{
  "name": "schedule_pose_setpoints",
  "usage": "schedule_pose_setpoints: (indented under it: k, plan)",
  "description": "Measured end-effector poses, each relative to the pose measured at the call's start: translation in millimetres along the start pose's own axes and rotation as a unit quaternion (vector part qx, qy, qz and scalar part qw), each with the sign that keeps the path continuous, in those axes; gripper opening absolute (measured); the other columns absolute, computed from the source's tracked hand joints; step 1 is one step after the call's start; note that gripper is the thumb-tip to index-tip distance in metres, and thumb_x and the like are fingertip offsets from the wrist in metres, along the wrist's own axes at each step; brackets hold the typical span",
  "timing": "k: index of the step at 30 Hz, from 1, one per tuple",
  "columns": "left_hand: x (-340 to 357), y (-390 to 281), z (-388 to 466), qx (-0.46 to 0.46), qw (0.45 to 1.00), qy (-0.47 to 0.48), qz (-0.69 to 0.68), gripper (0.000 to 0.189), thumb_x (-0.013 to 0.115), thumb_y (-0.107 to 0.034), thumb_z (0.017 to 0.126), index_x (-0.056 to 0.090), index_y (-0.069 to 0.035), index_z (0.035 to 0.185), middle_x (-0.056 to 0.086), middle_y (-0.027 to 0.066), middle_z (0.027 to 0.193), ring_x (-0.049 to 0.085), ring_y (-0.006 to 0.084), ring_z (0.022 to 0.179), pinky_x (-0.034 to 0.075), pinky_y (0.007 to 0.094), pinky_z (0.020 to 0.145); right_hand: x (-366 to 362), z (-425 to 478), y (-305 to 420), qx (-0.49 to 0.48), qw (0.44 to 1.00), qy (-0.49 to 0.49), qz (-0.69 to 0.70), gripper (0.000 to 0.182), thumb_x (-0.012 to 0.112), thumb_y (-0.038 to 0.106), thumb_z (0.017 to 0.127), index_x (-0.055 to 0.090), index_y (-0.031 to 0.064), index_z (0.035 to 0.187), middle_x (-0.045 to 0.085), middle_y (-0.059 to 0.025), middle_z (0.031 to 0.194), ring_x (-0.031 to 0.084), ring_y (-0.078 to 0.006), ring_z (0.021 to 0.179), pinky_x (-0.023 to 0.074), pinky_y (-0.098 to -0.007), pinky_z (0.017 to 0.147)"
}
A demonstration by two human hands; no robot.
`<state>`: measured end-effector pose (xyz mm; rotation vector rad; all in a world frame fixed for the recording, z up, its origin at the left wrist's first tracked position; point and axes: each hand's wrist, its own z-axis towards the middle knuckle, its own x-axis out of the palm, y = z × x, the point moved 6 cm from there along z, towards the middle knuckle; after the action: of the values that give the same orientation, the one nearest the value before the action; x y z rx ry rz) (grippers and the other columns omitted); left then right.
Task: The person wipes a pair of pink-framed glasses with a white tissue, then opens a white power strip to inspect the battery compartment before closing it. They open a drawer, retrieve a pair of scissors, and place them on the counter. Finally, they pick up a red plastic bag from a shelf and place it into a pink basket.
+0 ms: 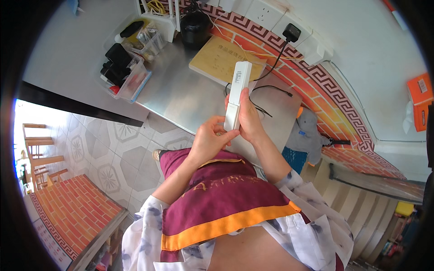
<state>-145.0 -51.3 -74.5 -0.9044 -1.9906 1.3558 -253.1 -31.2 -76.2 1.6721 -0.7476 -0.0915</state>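
Observation:
A long white plastic device, possibly a remote control (239,81), is held upright over the edge of a stainless steel table (169,88). It bears small print on its upper part, and a seam crosses it lower down. My right hand (250,117) grips its side, with the thumb along the right edge and fingers behind it. My left hand (212,137) pinches its lower end between thumb and fingers. Beyond the device lies a yellowish paper-covered book (217,56) with handwriting. A black cable (271,86) runs on the table behind my right hand.
Clear plastic bins (134,83) with small items stand at the table's back left, near a white router (162,25) and a black round container (194,28). A black plug (291,32) sits in the wall socket. A grey plush toy (308,130) is at the table's right end; stairs (359,210) lie beyond.

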Motion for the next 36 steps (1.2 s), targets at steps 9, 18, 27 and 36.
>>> schedule_pose_setpoints:
  k: [9, 18, 27, 36]
  plan:
    - [-5, -5, -4, 0.015, 0.998, 0.050, -0.033, 0.028, 0.057, -0.006, 0.082, 0.048, 0.004, 0.107, 0.059, 0.0071, 0.081, 0.055, 0.0089, 0.063, 0.043, 0.0192, 0.052, -6, -5, 6, -0.004, 1.000, 0.024, -0.017, 0.060, 0.025, 0.060, 0.087, 0.049, 0.0056, 0.091, 0.048, -0.0011, 0.078, 0.046, -0.0081, 0.069, 0.0396, -0.0226, 0.059]
    - [-4, 1, -16, -0.045, 0.952, 0.082, -0.292, 0.031, 0.043, -0.011, 0.081, 0.044, 0.000, 0.110, 0.052, 0.0068, 0.093, 0.052, 0.0133, 0.075, 0.041, 0.0234, 0.056, 8, -8, 10, 0.033, 0.977, 0.071, 0.200, 0.064, 0.025, 0.062, 0.085, 0.049, 0.0036, 0.097, 0.051, -0.0039, 0.081, 0.052, -0.0126, 0.071, 0.0464, -0.0260, 0.064]
    - [2, -3, -15, -0.056, 0.938, 0.079, -0.332, 0.029, 0.048, -0.030, 0.089, 0.049, -0.004, 0.100, 0.052, 0.0039, 0.087, 0.050, 0.0118, 0.071, 0.041, 0.0248, 0.055, 17, -14, 16, 0.004, 0.977, 0.092, 0.194, 0.067, 0.023, 0.063, 0.085, 0.049, 0.0024, 0.100, 0.051, -0.0041, 0.081, 0.051, -0.0121, 0.072, 0.0467, -0.0258, 0.062]
    - [0, -4, -14, -0.069, 0.942, 0.033, -0.327, 0.026, 0.054, -0.025, 0.086, 0.053, -0.004, 0.100, 0.056, 0.0035, 0.090, 0.051, 0.0105, 0.076, 0.042, 0.0252, 0.061, 18, -20, 24, -0.070, 0.991, 0.101, 0.047, 0.069, 0.021, 0.061, 0.086, 0.047, 0.0007, 0.105, 0.051, -0.0048, 0.085, 0.050, -0.0127, 0.077, 0.0439, -0.0262, 0.069]
